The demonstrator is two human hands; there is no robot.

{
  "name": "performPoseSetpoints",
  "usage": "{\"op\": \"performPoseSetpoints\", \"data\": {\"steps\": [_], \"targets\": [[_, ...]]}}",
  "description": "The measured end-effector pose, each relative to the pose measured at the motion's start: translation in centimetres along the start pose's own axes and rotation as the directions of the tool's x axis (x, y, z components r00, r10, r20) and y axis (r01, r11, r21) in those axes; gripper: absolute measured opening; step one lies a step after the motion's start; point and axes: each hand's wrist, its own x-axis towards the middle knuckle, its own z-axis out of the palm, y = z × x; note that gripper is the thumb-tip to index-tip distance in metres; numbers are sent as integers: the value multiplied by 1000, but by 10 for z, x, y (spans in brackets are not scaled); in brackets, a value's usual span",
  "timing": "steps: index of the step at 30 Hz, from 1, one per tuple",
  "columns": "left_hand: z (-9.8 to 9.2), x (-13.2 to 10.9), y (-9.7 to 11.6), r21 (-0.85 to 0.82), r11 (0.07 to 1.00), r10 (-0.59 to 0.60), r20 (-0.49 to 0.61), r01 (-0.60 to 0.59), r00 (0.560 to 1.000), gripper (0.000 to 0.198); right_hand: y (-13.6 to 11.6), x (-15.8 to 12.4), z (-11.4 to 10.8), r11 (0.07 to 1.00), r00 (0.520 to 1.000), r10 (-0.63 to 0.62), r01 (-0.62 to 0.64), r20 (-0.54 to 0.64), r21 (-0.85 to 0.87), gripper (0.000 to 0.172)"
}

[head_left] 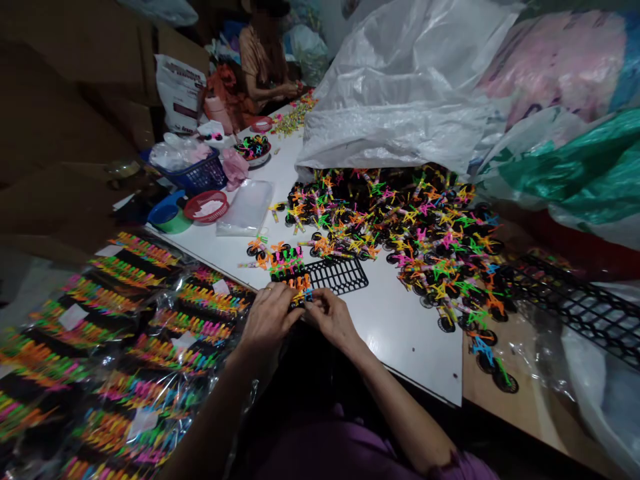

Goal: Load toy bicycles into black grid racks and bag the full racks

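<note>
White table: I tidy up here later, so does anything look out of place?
Yes, mildly: the heap of toy bikes spills past the right edge of the white table; a green one has strayed over the brown board.

No word, brand or number could be read with certainty. Dark printing was borne by the white sack [173, 97], far beyond the left hand [270, 313] and off to its left; several lines, a dark block and a small mark lower down were shown, all too blurred to be made out. Purplish lettering, equally illegible, was carried by the pinkish sack [555, 67], well beyond the right hand [333, 320] and to its right.
</note>
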Motion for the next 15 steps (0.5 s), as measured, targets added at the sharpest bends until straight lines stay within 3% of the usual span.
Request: {"op": "performPoseSetpoints", "data": {"steps": [5, 10, 15], "targets": [[3, 3, 0, 66, 998, -5, -28, 6, 1000, 23, -3, 1, 5, 998, 999, 37, -36, -27, 55, 18], [0, -2, -5, -131, 990, -49, -45, 43, 998, 33, 1, 2, -9, 996, 999, 41, -41, 2, 82, 24], [-12, 4, -6, -290, 955, -113, -162, 63, 980, 39, 8, 12, -29, 983, 996, -63, 51, -67, -177, 25]]}}
